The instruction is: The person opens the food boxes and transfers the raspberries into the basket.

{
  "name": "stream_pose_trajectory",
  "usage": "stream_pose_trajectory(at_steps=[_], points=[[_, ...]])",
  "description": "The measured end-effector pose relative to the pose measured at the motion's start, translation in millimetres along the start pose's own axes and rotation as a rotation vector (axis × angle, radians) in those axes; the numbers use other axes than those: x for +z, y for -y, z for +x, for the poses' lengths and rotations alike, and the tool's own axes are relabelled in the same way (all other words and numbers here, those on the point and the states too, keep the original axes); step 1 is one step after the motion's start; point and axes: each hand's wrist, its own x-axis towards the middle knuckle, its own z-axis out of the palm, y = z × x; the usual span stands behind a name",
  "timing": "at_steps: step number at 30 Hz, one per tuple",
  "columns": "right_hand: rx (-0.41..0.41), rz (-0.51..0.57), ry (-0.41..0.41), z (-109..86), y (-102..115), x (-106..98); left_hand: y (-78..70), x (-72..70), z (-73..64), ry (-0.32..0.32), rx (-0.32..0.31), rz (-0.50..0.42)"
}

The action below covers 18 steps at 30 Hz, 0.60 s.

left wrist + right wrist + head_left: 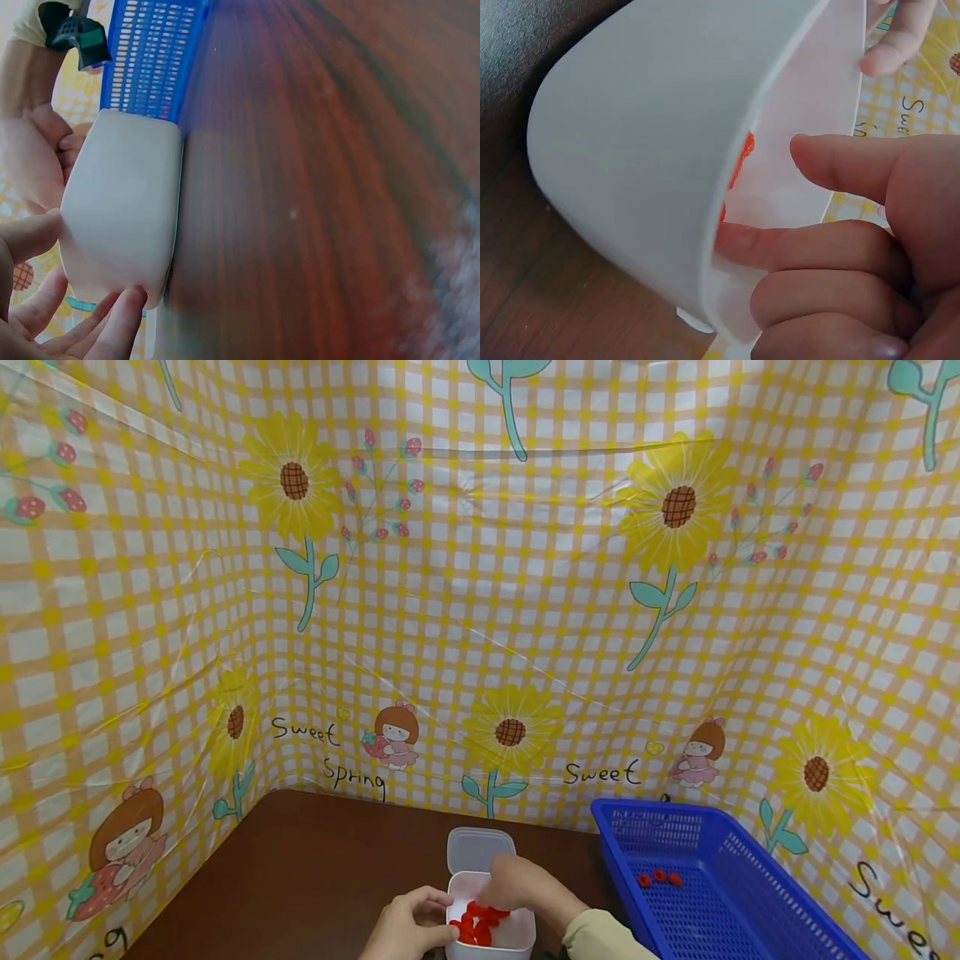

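Observation:
A small white box (517,937) stands on the table with several small red pieces (471,928), bumpy like raspberries, on its floor. My left hand (408,927) holds the box at its left side, thumb near the rim and fingers against the wall. From the right, my right hand (517,887) reaches down into the box. In the right wrist view its index finger (754,246) points inside toward the red pieces, the thumb (840,161) stands apart from it, and the other fingers are curled. Nothing shows between thumb and index; the index fingertip is partly hidden by the wall.
A translucent lid (481,852) lies just behind the box. To the right stands a blue perforated basket (705,910) holding 3 red pieces (660,877). The dark brown table (330,868) meets a checked, sunflower-printed cloth (480,610) at the back and sides.

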Motion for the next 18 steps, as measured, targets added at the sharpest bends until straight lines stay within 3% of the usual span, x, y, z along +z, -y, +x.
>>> stream_pose_trajectory(at_steps=[9, 18], points=[[-0.034, 0.149, 0.041, 1.0, 1, 14, 3.1, 0.2, 2.2, 0.001, 0.026, 0.019], [-0.075, 0.144, -0.026, 2.8, -3, 19, 1.9, 0.7, 2.5, 0.004, 0.049, 0.007]])
